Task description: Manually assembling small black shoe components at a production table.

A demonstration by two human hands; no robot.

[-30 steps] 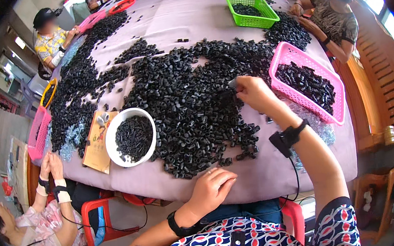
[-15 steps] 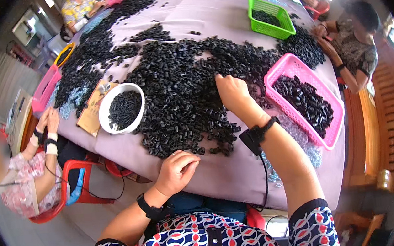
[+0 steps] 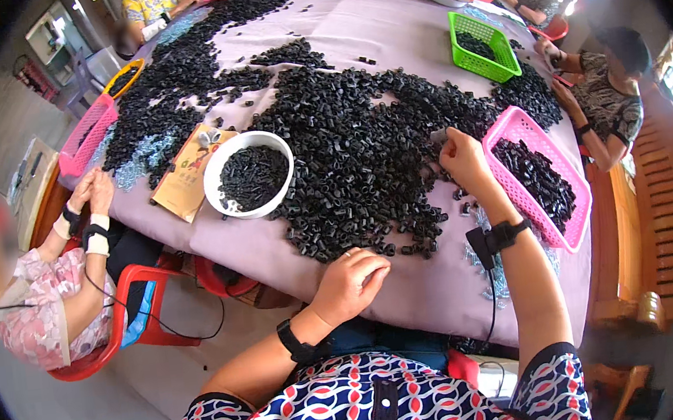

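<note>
A wide pile of small black ring-like pieces (image 3: 357,167) spreads over the cloth-covered table in front of me. At its near edge, my left hand (image 3: 350,284) is closed with its fingers curled; whatever they hold, if anything, is hidden. My right hand (image 3: 465,162) is at the pile's right side, beside the pink basket (image 3: 502,161), fingers pinched together. A small dark piece (image 3: 438,135) shows at its fingertips. Many black pieces fill the bottom of the basket. To the left, a white bowl (image 3: 213,183) contains thin black parts.
A yellowish booklet (image 3: 187,191) lies left of the bowl. Beyond the pile stands a green basket (image 3: 494,70). Small clear bluish pieces (image 3: 498,279) lie under my right wrist. Other people (image 3: 615,90) sit around the table, one on a red chair (image 3: 150,311) at the left.
My right hand has moved right across the pile, nearer the pink basket. My left hand keeps about the same place at the pile's edge. The whole view has shifted somewhat.
</note>
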